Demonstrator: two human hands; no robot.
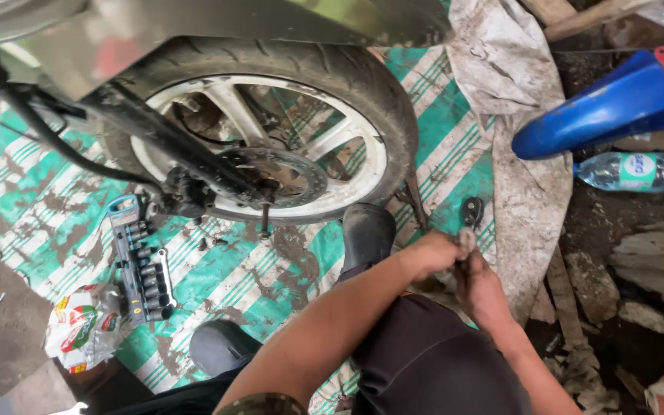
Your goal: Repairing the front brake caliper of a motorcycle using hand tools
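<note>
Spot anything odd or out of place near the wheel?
Yes: loose bolts lie scattered on the dirty striped mat beside the socket set, under the motorcycle wheel. Both hands meet on a small metal part.

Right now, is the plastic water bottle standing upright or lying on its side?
Lying on its side: the plastic water bottle rests lengthwise on the dirt, below the blue fender.
</note>
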